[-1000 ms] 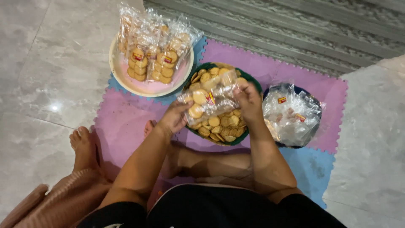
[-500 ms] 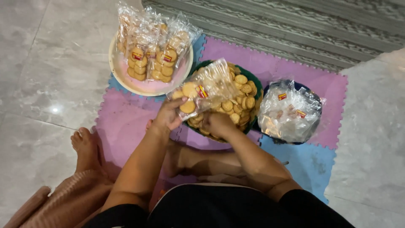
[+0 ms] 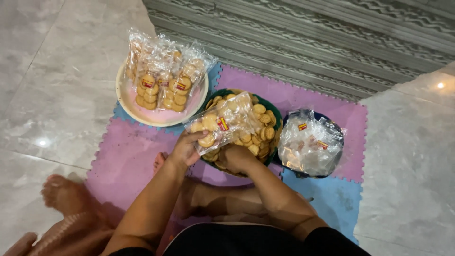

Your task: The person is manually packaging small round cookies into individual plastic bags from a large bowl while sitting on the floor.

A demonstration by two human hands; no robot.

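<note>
Green bowl (image 3: pixel 274 124) of biscuits: left hand (image 3: pixel 186 148) grips clear biscuit bag (image 3: pixel 226 121) over it; right hand (image 3: pixel 237 158) fisted inside, contents hidden. Pink plate (image 3: pixel 128 102) of packed bags sits left, bowl of empty bags (image 3: pixel 310 144) right.

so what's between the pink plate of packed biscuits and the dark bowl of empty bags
In the head view, the green bowl of loose biscuits lies between the pink plate and the dark bowl, with the left hand holding a part-filled biscuit bag over it.

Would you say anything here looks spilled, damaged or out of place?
Nothing stands out. The loose biscuits stay inside the green bowl, the filled packets sit on the pink plate, and the left hand holds an intact clear packet over the bowl.
</note>
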